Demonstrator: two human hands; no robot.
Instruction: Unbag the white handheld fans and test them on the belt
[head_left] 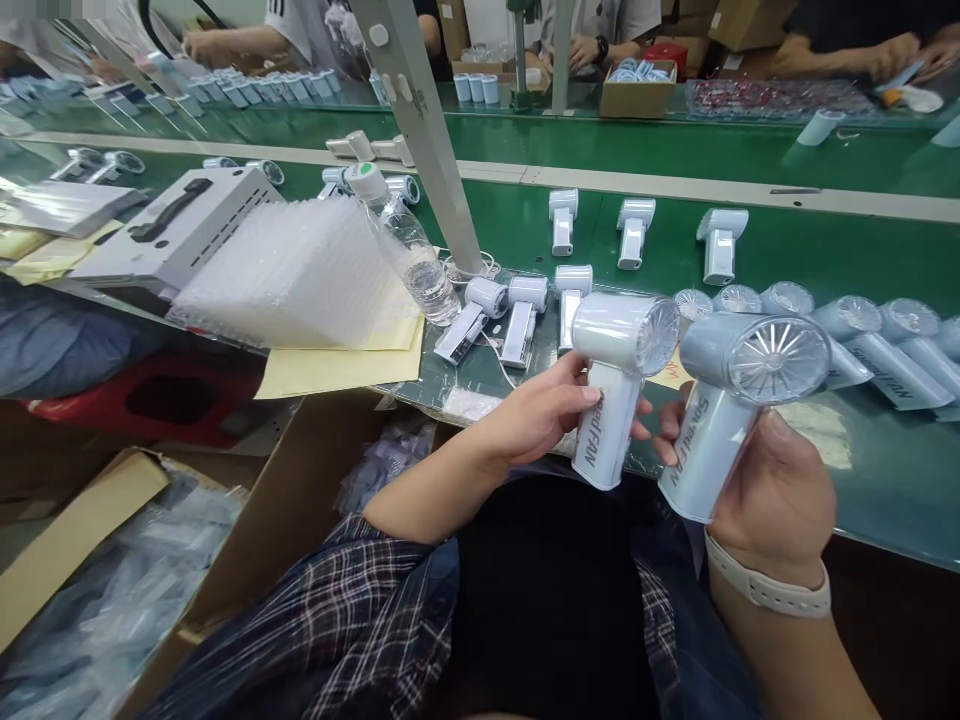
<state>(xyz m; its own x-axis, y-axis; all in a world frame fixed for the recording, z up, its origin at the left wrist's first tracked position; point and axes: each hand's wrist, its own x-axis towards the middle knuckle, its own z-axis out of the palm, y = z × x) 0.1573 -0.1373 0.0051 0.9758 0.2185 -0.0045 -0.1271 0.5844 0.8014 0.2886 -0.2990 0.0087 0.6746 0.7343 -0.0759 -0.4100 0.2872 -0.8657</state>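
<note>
My left hand (pixel 546 408) is closed round the handle of a pale handheld fan (pixel 611 400), held upright in front of me. Beside it, my right hand (pixel 784 490) grips a second, light blue fan (pixel 720 420), whose round grille faces right and towards me. Both fans carry dark lettering on their handles and look wrapped in clear film. The two fans are close together, over the bench's front edge. Just beyond my left hand, several fans lie on the bench, one of them a white fan (pixel 523 320). More wrapped fans (pixel 892 350) lie in a row to the right.
A metal post (pixel 424 130) rises from the bench beside a leaning plastic bottle (pixel 412 250). Left are white foam sheets (pixel 277 280) and a white case (pixel 180 225). Fans stand on the green belt (pixel 510 220). An open carton (pixel 247 510) sits below left. People work across the belt.
</note>
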